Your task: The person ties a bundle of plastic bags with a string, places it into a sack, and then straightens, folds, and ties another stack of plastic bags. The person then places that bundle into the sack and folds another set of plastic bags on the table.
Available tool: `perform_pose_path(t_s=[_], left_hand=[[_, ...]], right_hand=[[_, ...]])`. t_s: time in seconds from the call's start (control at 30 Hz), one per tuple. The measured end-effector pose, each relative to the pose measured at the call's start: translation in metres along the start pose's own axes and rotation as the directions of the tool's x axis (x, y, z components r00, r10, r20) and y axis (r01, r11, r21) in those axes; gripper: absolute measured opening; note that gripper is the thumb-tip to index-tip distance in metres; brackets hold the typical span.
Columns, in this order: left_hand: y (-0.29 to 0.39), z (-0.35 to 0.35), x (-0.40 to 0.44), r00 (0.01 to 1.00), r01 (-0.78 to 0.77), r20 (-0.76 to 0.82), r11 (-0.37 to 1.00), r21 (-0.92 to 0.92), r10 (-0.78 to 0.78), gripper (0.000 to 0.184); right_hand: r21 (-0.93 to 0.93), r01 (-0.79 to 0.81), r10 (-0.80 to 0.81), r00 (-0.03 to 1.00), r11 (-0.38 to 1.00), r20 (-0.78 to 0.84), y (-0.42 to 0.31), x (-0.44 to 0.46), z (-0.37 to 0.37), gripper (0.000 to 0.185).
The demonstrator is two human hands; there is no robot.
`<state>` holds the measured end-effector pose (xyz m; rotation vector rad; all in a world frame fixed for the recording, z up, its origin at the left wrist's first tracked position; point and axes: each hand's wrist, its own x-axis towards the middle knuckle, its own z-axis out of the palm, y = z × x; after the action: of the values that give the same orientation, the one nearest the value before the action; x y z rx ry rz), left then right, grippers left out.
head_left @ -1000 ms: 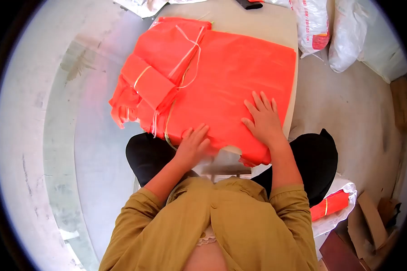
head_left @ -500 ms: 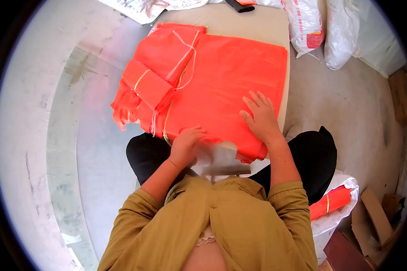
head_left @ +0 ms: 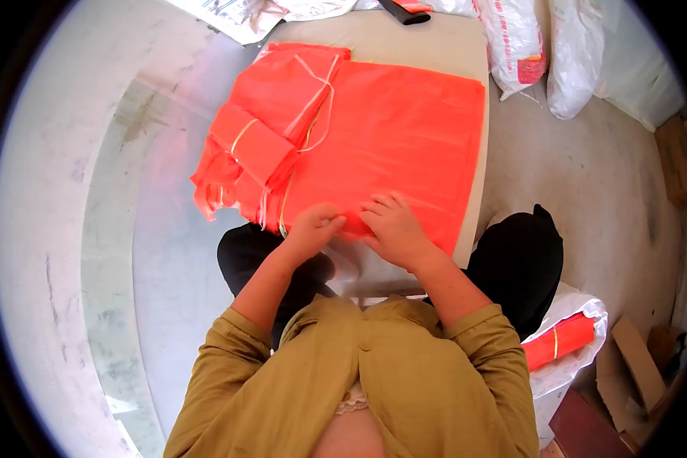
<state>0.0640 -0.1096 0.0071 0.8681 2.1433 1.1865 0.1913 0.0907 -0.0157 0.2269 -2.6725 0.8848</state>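
Observation:
A stack of flat red plastic bags [head_left: 397, 130] lies across the board in front of me. At its near edge, my left hand [head_left: 315, 230] has thumb and fingers closed on the plastic. Close by on the right, my right hand [head_left: 395, 231] curls its fingers over the same edge and grips it. A folded red bundle [head_left: 256, 149] with a yellow band rests on the left part of the stack. Pale string [head_left: 330, 114] loops loosely over the top. The undersides of my fingers are hidden.
The beige board [head_left: 450, 46] shows beyond the stack, with a black object [head_left: 404, 12] at its far edge. White printed sacks [head_left: 515, 49] stand at the upper right. Low on the right, an open white sack [head_left: 580, 305] holds a banded red roll [head_left: 561, 342], near cardboard pieces [head_left: 637, 362].
My right hand has moved left and nearer to me, from lying spread on the bags to gripping their near edge. The loose near right corner is now drawn up; my left hand has closed.

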Motion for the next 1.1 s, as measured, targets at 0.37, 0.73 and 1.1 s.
perform_pose_path(t_s=[0.37,0.73,1.1], left_hand=[[0.017,-0.009,-0.004,0.985,0.172,0.035,0.984,-0.036,-0.171,0.021],[0.028,0.001,0.011,0.982,-0.167,-0.019,0.905,0.391,0.190,0.033],[0.065,-0.014,0.023,0.982,-0.004,-0.185,0.988,0.156,0.033,0.024]], right_hand=[[0.101,-0.077,0.078,0.997,0.992,-0.012,-0.007,0.018,0.005,0.025],[0.370,-0.198,0.229,0.973,0.908,-0.041,0.006,0.020,-0.013,0.018],[0.818,-0.271,0.776,0.557,0.508,-0.297,0.073,-0.027,-0.073,0.039]])
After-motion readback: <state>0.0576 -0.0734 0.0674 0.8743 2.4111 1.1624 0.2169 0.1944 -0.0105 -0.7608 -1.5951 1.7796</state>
